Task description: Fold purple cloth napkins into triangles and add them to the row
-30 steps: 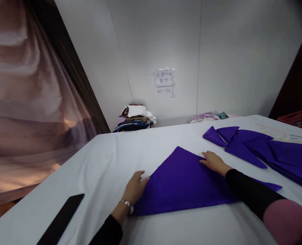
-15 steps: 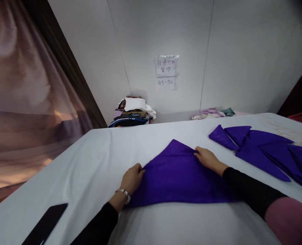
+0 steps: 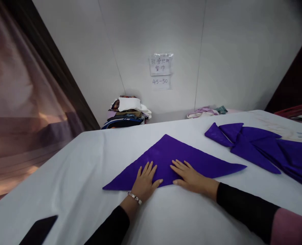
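Note:
A purple cloth napkin lies flat on the white-covered table, folded into a wide triangle with its peak pointing away from me. My left hand rests palm down on the napkin's near edge, left of the middle, fingers spread. To the right of it, my right hand presses flat on the same near edge, its fingers stretched out toward the left. Neither hand grips the cloth. Several more purple napkins overlap in a pile at the right, beyond my right arm.
A dark flat object lies at the table's near left. Behind the far edge are a stack of folded clothes and a few pastel cloths. A paper sign hangs on the wall. A shiny curtain drapes at the left.
Both hands have let go of the napkin's sides and moved inward to its near edge, now lying flat. The napkin now shows as a full, spread triangle. The view has shifted slightly.

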Motion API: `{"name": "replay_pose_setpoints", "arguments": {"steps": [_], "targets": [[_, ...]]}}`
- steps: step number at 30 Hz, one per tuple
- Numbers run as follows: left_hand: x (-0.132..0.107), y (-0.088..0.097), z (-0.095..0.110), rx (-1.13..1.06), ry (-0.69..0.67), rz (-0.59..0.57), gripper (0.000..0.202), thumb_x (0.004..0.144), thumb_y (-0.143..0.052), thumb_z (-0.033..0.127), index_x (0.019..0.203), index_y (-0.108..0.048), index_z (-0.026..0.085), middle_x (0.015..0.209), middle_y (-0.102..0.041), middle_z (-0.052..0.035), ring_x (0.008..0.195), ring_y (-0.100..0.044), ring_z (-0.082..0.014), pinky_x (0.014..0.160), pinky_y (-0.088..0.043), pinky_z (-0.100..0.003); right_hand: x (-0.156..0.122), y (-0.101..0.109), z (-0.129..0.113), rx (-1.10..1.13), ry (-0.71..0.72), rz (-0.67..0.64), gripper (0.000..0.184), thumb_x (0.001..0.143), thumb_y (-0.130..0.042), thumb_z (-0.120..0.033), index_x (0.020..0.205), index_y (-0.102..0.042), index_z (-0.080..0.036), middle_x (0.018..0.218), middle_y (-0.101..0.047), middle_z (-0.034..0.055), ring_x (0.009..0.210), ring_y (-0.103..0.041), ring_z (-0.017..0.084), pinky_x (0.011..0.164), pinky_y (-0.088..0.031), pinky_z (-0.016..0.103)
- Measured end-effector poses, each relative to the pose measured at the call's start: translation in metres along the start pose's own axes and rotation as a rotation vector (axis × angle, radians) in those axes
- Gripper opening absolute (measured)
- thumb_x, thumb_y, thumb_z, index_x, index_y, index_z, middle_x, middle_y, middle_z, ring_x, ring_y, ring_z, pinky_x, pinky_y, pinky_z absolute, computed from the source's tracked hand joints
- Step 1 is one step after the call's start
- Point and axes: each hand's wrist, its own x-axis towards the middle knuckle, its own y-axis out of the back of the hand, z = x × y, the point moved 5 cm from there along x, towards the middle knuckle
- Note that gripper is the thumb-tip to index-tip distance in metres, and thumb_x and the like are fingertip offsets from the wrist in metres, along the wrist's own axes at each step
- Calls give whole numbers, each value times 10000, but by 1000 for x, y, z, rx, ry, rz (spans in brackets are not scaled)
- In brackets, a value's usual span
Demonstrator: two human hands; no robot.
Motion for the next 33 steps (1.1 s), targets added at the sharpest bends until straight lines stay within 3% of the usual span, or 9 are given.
{"name": "replay_pose_setpoints", "arguments": {"steps": [2,5,12,16,19,24,28,33], "targets": [[0,-1,-2,14,4,0,642,845,-356,579,1369,-341,208,1455,-305,-106,1353,-208,-275,1078,-140,-521,-21,0,5,-33,-26,-5,681,836,-385,-619,1405,-272,-263,1487,-205,74,1370,-127,242,1092,-34,485],[3,1,-5,35,13,-17,638,850,-336,579,1370,-340,210,1459,-295,-98,1357,-196,-268,1079,-120,-519,-62,14,31,-118,-128,29,674,849,-354,-617,1411,-255,-258,1492,-184,70,1371,-110,245,1087,-26,497],[8,3,-4,42,54,-67,646,855,-318,570,1376,-323,188,1472,-256,-97,1367,-165,-251,1084,-105,-504,-184,63,126,-333,-645,122,646,897,-248,-548,1422,-231,-174,1486,-196,105,1369,-124,244,1075,-109,512],[5,8,1,32,100,-74,648,853,-330,562,1371,-333,173,1474,-247,-111,1367,-162,-263,1078,-113,-521,-217,70,143,-391,-804,189,625,901,-243,-516,1405,-271,-146,1479,-220,121,1364,-146,247,1073,-138,509],[-8,13,11,31,104,-25,637,858,-321,560,1367,-338,178,1477,-240,-115,1366,-163,-268,1070,-127,-537,-222,63,136,-408,-798,303,641,900,-229,-513,1398,-274,-113,1468,-248,139,1357,-180,251,1058,-210,500],[-44,11,28,58,62,-37,565,872,-351,495,1365,-338,219,1468,-279,-84,1360,-191,-245,1081,-124,-519,-212,42,116,-456,-633,405,633,888,-252,-513,1379,-321,-119,1447,-306,127,1351,-202,254,1057,-236,486],[-63,13,25,63,189,-19,540,890,-315,463,1362,-342,200,1456,-307,-92,1355,-209,-239,1081,-133,-516,-185,26,91,-409,-497,356,625,885,-246,-521,1374,-342,-142,1450,-305,109,1352,-196,255,1065,-228,486],[-72,11,25,55,290,9,603,865,-300,549,1365,-333,213,1466,-290,-80,1359,-190,-254,1084,-95,-534,-131,9,50,-346,-347,230,647,880,-224,-545,1400,-294,-165,1469,-261,84,1363,-153,244,1079,-175,498]]}}
